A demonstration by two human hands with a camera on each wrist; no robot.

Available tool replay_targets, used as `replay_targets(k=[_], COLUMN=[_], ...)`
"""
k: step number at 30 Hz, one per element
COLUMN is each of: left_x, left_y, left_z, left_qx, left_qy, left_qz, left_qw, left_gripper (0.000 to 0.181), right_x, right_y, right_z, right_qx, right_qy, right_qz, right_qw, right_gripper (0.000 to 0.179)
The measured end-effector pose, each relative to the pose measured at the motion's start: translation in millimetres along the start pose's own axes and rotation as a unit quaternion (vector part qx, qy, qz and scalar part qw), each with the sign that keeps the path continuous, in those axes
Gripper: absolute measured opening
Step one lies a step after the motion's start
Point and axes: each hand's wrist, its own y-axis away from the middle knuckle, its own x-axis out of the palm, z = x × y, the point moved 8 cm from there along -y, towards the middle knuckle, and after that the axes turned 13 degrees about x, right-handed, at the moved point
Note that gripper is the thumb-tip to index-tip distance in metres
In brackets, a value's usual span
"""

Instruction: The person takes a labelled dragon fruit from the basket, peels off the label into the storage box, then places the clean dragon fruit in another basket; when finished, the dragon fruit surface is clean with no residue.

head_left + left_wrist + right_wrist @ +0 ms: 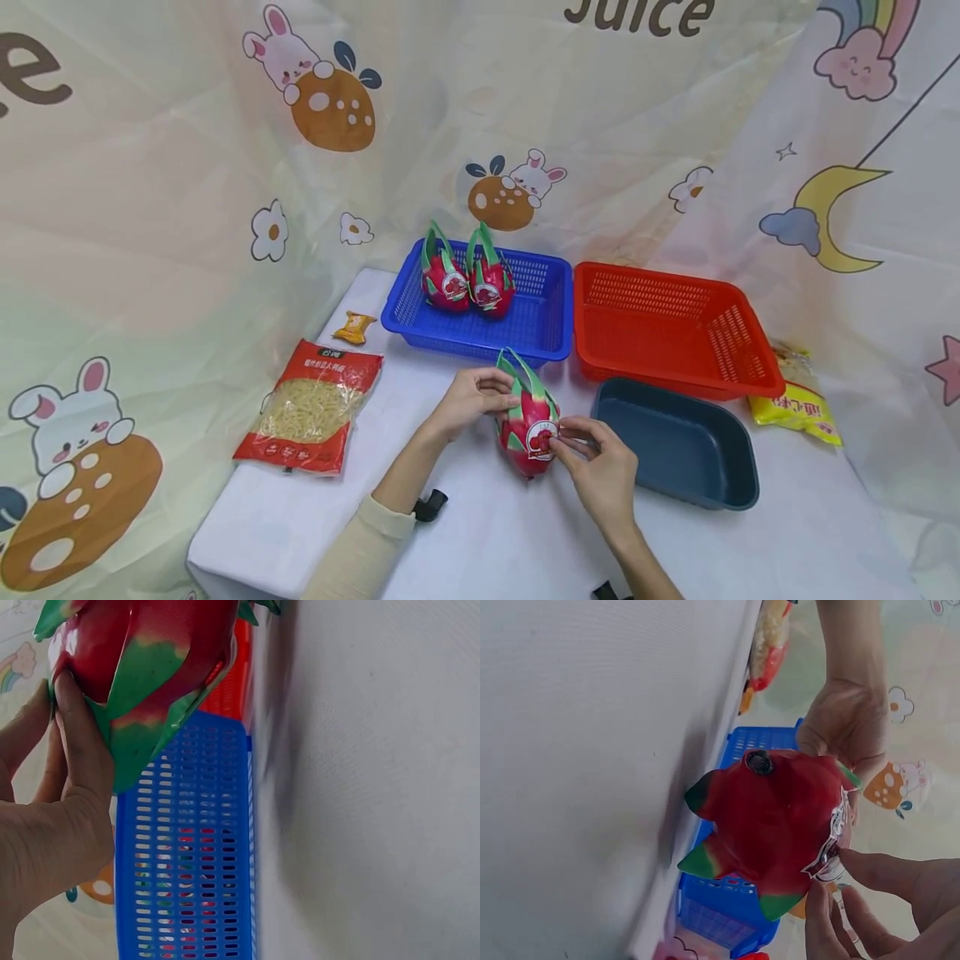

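A dragon-fruit-shaped bag (522, 440), pink-red with green leaf tips, green handles and a round white label, is held over the table between both hands. My left hand (472, 402) pinches its upper left side between thumb and fingers; in the left wrist view the fingertips (69, 690) are at a green leaf tip. On the opposite side, at the label's edge, my right hand (603, 467) pinches it. The right wrist view shows the bag's rounded red base (761, 817) with a dark round spot. Two similar bags (491, 292) stand in the blue basket (543, 329) behind.
Beside the blue basket is a red basket (660, 329), with a dark blue tray (686, 450) in front of it. A yellow packet (798, 408) lies at far right. On the left are a red pasta bag (307, 408) and a small orange packet (354, 327).
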Motion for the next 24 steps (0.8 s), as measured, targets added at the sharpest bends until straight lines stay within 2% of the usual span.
replay_targets(k=[7,12,18,24], left_x=[-0.3,-0.2,-1.6,-2.3], left_y=[0.0,0.6,1.1,1.4], left_z=[0.3,0.3,-0.8,2.3], left_qx=[0.006,0.004,0.004,0.003], left_qy=[0.000,-0.001,-0.006,-0.025], left_qz=[0.000,0.003,0.000,0.004], left_qw=[1.0000,1.0000,1.0000,0.9997], left_gripper=[0.034,0.037,0.034,0.032], right_x=[-3,-2,3,7], right_y=[-7.9,-12.7,-19.9,-20.7], right_z=[-12,-16,-11,-7], right_qx=[0.072,0.108,0.110,0.115], right_qy=[-0.011,-0.007,0.016,0.057], right_qz=[0.030,0.061,0.101,0.115], right_qw=[0.9969,0.9923,0.9886,0.9850], right_gripper=[0.033,0.031,0.028,0.023])
